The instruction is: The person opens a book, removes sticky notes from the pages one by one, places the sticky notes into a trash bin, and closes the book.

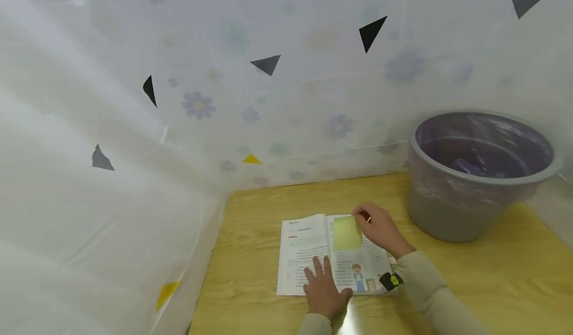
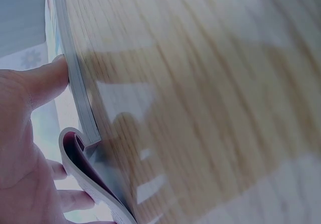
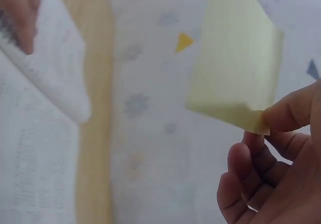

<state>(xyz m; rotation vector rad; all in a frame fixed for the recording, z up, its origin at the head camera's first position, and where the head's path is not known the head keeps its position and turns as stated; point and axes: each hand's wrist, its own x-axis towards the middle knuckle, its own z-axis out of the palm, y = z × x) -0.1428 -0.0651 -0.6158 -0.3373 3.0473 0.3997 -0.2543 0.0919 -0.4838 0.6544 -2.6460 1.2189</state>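
An open book point(image 1: 304, 263) with printed pages lies on the wooden table. Across its lower middle, near the spine, rests my left hand point(image 1: 324, 290) with fingers spread. In the left wrist view, the thumb of that left hand point(image 2: 25, 128) touches the book's bottom edge, and the pages point(image 2: 77, 88) bend up at the spine. A yellow sticky note point(image 1: 347, 233) is above the right page. My right hand point(image 1: 378, 228) pinches its corner between thumb and fingertips. The right wrist view shows the sticky note point(image 3: 238, 63) raised, slightly curved, beside the right hand point(image 3: 281, 169).
Behind and right of the book stands a grey bucket point(image 1: 447, 220) with a clear plastic liner. White sheeting point(image 1: 286, 91) with flowers and triangles encloses the wood-grain table point(image 1: 250, 255) at the back and left. A small black-and-yellow object point(image 1: 391, 281) is by the right sleeve.
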